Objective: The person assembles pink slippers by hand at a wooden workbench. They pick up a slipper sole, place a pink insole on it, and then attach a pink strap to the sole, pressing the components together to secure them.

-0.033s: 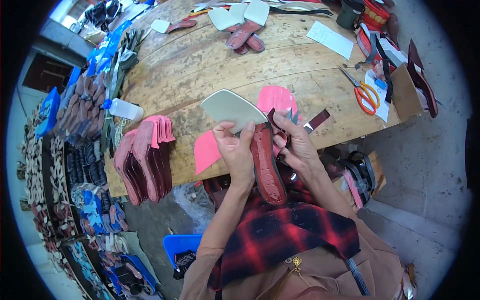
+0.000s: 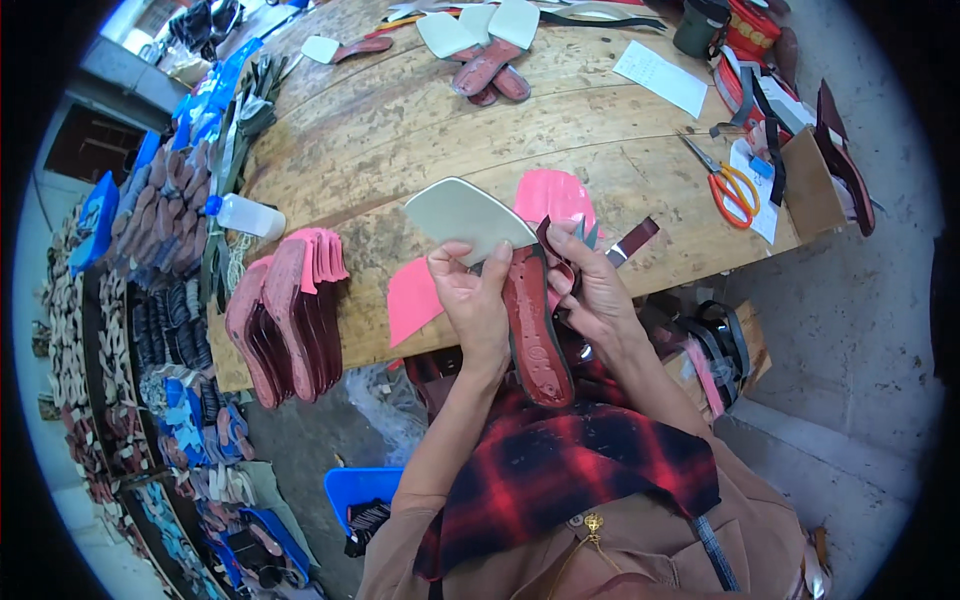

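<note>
- The left hand (image 2: 472,300) grips one sole (image 2: 538,335), thumb on top and fingers at its left edge, where the pale front meets the red heel part.
- The right hand (image 2: 598,290) pinches one maroon strap (image 2: 638,240) at the sole's right edge; I cannot tell whether it also holds the grey pointed piece (image 2: 590,236) beside its fingers.
- The sole is between the hands, over the table's near edge: just right of the left hand, just left of the right. Its long axis runs from far left to near right, heel nearest the body. The right hand is nearer the strap.
- On the table (image 2: 400,130), two pink patches show: one far (image 2: 555,193), one left (image 2: 412,305).
- Further left: two rows of pink-tipped soles (image 2: 285,285), individual count unclear, and one bottle (image 2: 250,218).
- Right: one pair of orange-handled scissors (image 2: 736,198).
- Far: three pale-fronted soles (image 2: 485,65) grouped, one alone (image 2: 350,50).
</note>
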The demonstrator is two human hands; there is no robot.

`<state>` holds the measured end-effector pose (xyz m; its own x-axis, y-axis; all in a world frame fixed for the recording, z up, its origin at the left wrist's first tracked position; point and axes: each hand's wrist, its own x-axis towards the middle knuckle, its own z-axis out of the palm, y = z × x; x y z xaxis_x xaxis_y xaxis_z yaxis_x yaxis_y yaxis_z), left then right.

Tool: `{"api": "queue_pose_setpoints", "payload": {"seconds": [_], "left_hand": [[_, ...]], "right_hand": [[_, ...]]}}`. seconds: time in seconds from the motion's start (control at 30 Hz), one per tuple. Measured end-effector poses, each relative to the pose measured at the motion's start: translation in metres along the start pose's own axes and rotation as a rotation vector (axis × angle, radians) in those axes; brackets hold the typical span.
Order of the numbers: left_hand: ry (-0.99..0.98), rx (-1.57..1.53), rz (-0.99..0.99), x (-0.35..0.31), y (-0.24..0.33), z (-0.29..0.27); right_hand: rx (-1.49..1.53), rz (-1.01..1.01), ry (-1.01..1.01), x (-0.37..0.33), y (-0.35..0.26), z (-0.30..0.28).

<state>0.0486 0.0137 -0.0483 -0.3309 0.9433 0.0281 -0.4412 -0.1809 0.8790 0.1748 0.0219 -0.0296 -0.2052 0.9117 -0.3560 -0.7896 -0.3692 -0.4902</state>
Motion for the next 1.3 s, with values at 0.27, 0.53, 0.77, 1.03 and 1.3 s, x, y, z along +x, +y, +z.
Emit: {"api": "queue_pose_setpoints", "payload": {"seconds": [0.27,0.53,0.77,1.03,1.3], "left_hand": [[-0.019,0.048,0.033,-0.004,-0.015,-0.006],[-0.039,0.262,0.179,0.002,-0.013,-0.005],[-0.452,0.549,0.161,0.031,0.034,0.009],[-1.338,1.42,0.587,0.039,0.083,0.049],[-1.239,1.104,-0.466,0.029,0.055,0.029]], "right_hand": [[0.007,0.01,0.01,0.0,0.006,-0.004],[-1.007,-0.682,0.039,0.002,0.011,-0.014],[-1.315,-0.974,0.01,0.014,-0.062,-0.019],[-1.129,0.052,-0.216,-0.013,-0.07,-0.023],[-1.667,-0.784,0.414,-0.013,-0.171,-0.132]]}}
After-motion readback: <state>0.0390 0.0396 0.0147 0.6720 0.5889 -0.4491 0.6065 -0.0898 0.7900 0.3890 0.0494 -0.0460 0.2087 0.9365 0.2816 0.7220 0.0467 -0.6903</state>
